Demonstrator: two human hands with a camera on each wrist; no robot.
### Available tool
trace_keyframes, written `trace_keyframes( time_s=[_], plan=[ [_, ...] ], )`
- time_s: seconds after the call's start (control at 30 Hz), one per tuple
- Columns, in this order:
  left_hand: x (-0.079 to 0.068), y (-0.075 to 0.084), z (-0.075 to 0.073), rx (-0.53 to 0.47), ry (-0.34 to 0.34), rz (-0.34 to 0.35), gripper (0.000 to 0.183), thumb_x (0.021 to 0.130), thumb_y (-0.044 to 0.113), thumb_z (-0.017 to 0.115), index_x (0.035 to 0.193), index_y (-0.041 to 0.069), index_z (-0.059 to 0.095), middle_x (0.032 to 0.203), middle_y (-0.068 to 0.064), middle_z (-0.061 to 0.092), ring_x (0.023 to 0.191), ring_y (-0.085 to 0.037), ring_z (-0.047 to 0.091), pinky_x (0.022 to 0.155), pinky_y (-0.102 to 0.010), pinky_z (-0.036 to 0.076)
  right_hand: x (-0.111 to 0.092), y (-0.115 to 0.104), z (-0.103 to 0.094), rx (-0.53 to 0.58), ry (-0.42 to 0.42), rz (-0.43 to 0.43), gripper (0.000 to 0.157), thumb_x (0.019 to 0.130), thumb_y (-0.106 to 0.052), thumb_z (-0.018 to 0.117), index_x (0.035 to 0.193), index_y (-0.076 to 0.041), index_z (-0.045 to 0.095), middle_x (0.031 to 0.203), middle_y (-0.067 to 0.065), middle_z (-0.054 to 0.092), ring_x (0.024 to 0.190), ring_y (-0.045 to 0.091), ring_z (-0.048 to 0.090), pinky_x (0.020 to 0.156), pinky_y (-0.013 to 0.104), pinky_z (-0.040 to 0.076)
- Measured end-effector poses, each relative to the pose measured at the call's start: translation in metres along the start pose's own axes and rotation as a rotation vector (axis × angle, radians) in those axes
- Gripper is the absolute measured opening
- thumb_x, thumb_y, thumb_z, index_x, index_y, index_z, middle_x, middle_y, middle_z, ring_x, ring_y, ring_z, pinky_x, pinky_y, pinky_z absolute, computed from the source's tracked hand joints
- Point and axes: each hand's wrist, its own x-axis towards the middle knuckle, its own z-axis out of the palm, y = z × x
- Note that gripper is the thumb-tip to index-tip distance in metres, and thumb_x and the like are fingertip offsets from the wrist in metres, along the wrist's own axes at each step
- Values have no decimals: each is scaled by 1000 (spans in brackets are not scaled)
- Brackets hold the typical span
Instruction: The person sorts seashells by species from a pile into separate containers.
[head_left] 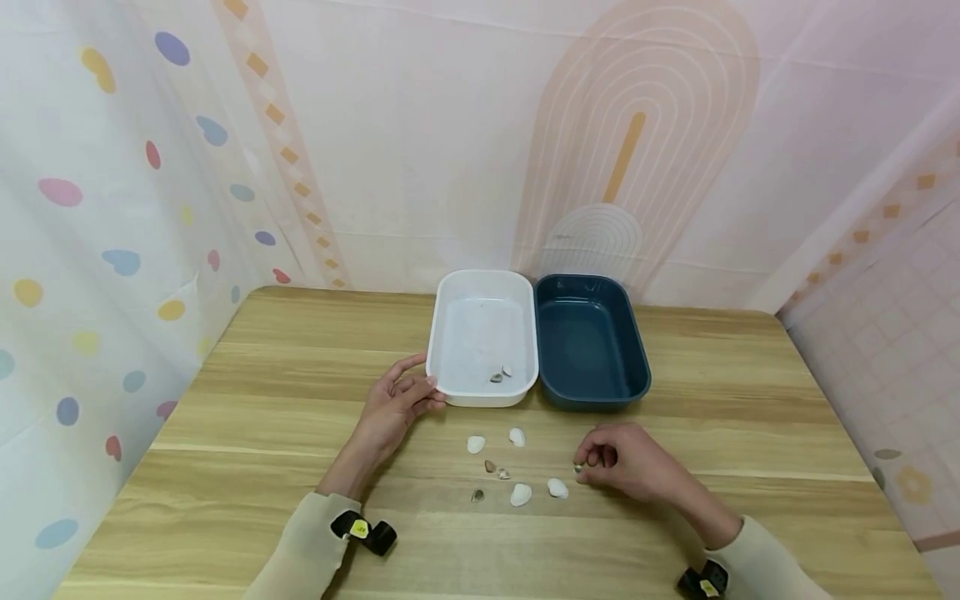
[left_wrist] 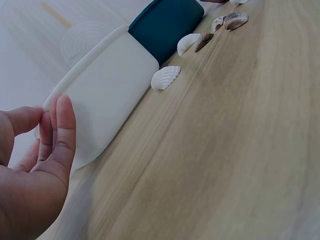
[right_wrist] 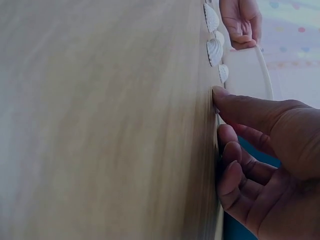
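Note:
At its near left corner, my left hand holds the white tray, thumb at the rim and fingers along the outer wall. Two small shells lie inside that tray near its front. My right hand pinches a small shell between thumb and index finger, low over the table; the fingers hide most of it in the right wrist view. Left of this hand are several white ribbed shells. Among them lie smaller brownish shells and a dark one.
A dark blue tray stands directly right of the white one, with nothing seen inside. Both stand toward the back of the wooden table. A patterned cloth hangs behind the table and along its sides.

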Motion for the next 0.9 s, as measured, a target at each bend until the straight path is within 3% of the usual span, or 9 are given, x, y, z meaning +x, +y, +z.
trace_keyframes(
  time_s=[0.27,0.47,0.73,0.9],
  plan=[
    [0,0,0,-10,9,-1,59,102,-1,59,155,3,34,97,-5,70,80,-12,73,81,-25,66,0,0,-1,-21,-3,-33,8,89,-18,82,88,-17,74,78,-12,63,70,-1,54,61,17,52],
    [-1,-1,0,-11,8,-1,59,102,-1,59,155,3,34,98,-5,69,80,-12,72,81,-25,66,0,-1,-3,17,-10,9,8,91,-17,79,89,-16,72,74,-11,61,67,0,54,59,18,51],
    [0,-1,0,-11,0,2,60,102,0,60,155,3,34,98,-6,69,81,-13,73,82,-26,66,1,1,-3,-18,-4,-34,11,94,-8,71,103,-11,76,82,-9,69,72,-3,57,62,17,53],
    [0,-1,-1,-15,2,1,59,102,1,60,155,3,35,99,-6,69,81,-13,73,82,-26,66,1,-1,-7,-58,-17,-18,10,94,-8,72,100,-13,77,81,-11,68,73,-3,57,62,17,53]
  ],
)
